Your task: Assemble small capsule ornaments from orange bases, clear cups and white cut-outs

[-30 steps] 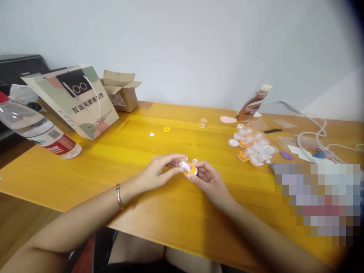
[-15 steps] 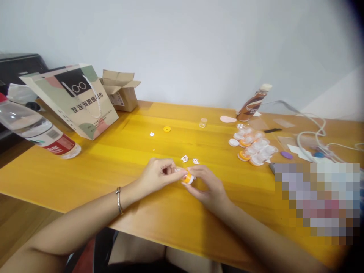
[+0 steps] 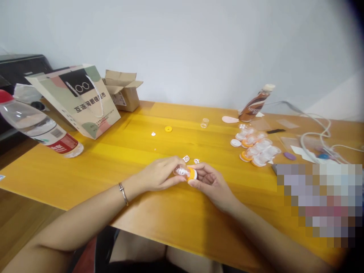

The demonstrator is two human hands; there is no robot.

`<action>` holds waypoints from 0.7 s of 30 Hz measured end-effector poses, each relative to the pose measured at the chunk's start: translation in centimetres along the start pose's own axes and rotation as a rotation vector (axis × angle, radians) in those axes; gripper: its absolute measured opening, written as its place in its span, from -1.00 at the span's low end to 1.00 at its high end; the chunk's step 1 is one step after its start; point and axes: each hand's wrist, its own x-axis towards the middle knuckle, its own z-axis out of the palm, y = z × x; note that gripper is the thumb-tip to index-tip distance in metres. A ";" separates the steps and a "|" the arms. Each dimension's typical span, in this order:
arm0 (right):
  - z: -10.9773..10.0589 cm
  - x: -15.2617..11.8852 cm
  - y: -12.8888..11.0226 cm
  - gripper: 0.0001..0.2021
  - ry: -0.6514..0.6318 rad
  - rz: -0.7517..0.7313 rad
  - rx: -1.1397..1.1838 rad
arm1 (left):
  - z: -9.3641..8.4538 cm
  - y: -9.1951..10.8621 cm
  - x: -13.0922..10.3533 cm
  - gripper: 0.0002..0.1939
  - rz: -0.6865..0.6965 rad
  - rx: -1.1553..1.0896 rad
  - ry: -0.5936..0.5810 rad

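Observation:
Both hands hold one small container between them, low over the table; it has a clear part, an orange ring [image 3: 192, 174] and a white end. My left hand [image 3: 163, 173] pinches the clear part, inside which something white shows. Fingers of my right hand [image 3: 209, 183] close around the orange and white end. Just beyond the hands lie two small white openwork pieces, one on the left [image 3: 186, 159] and one on the right [image 3: 196, 161]. Farther back are a yellow disc [image 3: 168, 129], a tiny white part [image 3: 153, 134] and a clear cylinder [image 3: 204, 123].
Several clear and orange containers [image 3: 257, 148] are grouped at the right beside a white cap [image 3: 236, 143]. Behind them stands a brown drink bottle [image 3: 256, 104], with cables nearby. A paper bag [image 3: 93, 102], water bottle [image 3: 47, 132] and open carton [image 3: 127, 94] occupy the left.
The clear part of the held container, with the white piece inside, now shows more between my hands. My left fingers have shifted along it. The view has moved slightly.

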 end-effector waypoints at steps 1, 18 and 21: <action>0.0 -0.1 0.0 -0.75 -0.015 -0.006 -0.006 | 0.1 -0.2 0.0 -0.67 0.030 0.074 0.013; 0.3 -0.3 0.3 -0.76 0.056 -0.007 0.048 | 0.4 0.6 0.1 -0.63 -0.144 -0.019 -0.052; 0.1 -0.1 0.4 -0.79 0.003 0.110 0.149 | -0.7 0.6 0.4 -0.69 -0.108 -0.140 -0.183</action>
